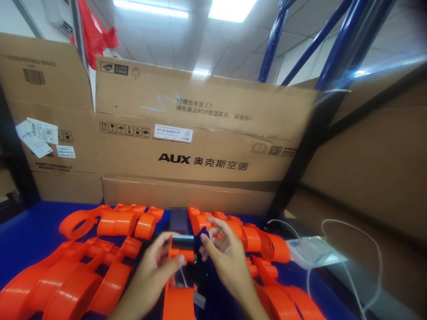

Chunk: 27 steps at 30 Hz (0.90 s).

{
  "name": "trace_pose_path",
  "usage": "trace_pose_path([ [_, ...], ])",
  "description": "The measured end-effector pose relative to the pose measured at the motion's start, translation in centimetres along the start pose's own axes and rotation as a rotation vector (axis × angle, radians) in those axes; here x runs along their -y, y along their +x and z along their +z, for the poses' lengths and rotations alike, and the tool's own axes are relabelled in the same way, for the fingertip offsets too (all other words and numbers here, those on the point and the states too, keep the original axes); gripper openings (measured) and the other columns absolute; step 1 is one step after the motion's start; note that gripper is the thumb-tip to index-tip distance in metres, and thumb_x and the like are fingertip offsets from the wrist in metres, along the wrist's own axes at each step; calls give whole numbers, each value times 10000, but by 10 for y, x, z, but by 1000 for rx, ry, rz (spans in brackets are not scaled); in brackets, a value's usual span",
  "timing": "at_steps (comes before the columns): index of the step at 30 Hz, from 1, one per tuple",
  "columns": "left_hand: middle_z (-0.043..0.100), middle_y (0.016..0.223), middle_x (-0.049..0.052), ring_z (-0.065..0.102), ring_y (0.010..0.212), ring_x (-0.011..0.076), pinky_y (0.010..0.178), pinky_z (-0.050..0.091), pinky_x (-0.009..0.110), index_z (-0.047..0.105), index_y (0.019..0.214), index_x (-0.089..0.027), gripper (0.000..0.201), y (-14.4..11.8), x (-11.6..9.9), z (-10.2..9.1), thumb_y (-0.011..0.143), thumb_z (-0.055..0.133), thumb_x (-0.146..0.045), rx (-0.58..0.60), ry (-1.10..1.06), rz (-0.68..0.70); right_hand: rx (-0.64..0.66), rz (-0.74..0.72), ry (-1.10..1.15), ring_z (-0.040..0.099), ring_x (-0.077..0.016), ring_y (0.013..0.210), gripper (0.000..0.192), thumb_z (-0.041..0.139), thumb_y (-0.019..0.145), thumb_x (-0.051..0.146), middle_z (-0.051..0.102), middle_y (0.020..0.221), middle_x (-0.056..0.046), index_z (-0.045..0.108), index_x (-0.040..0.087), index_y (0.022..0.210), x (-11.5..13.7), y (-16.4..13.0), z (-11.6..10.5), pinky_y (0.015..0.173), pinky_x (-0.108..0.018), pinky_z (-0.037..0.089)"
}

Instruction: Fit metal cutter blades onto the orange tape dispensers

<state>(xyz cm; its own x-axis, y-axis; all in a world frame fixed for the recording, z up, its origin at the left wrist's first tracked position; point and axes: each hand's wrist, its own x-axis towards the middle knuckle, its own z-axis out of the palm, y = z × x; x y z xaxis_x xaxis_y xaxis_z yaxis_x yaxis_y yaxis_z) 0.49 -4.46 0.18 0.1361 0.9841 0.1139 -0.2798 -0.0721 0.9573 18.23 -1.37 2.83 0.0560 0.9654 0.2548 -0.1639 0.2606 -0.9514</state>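
My left hand point(156, 264) grips a small orange plastic part with a dark band on top point(182, 246), held just above the blue table point(30, 231). My right hand point(223, 253) is beside it on the right, fingers spread and curled, its fingertips pinching a small dark piece point(200, 235) next to the orange part. Below both hands lies another orange piece point(178, 302). A dark rectangular object point(179, 220) stands just behind the held part.
Rows of orange plastic housings point(100, 258) cover the table at left, and more orange housings point(263, 246) lie at right. Large AUX cardboard boxes point(200, 146) wall the back. A white cable point(350, 231) and a plastic bag point(313, 251) lie at right. Blue rack posts point(336, 49) rise behind.
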Motion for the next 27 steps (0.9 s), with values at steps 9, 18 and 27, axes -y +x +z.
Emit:
trace_pose_path([
  [9,711,872,21,557,567,98,517,457,206,585,1163,-229,383,2,-4,0,846,725,-394,-56,29,34,111,-39,-16,612,-135,684,349,812,754,334,584,804,27,593,225,1003,-7,-4,3,621,-237,541],
  [18,638,840,-11,503,558,88,526,435,212,575,1151,-242,348,3,0,-3,878,690,-424,-48,68,41,66,-101,-46,491,-99,509,312,737,776,276,536,687,72,492,251,968,-12,-6,6,487,-197,442],
  [27,638,831,-13,480,558,97,524,414,214,599,1142,-250,347,4,3,-4,875,684,-454,-47,87,38,65,-114,-110,629,-165,600,240,740,830,403,684,748,-31,730,180,921,-8,-9,5,583,-287,543],
])
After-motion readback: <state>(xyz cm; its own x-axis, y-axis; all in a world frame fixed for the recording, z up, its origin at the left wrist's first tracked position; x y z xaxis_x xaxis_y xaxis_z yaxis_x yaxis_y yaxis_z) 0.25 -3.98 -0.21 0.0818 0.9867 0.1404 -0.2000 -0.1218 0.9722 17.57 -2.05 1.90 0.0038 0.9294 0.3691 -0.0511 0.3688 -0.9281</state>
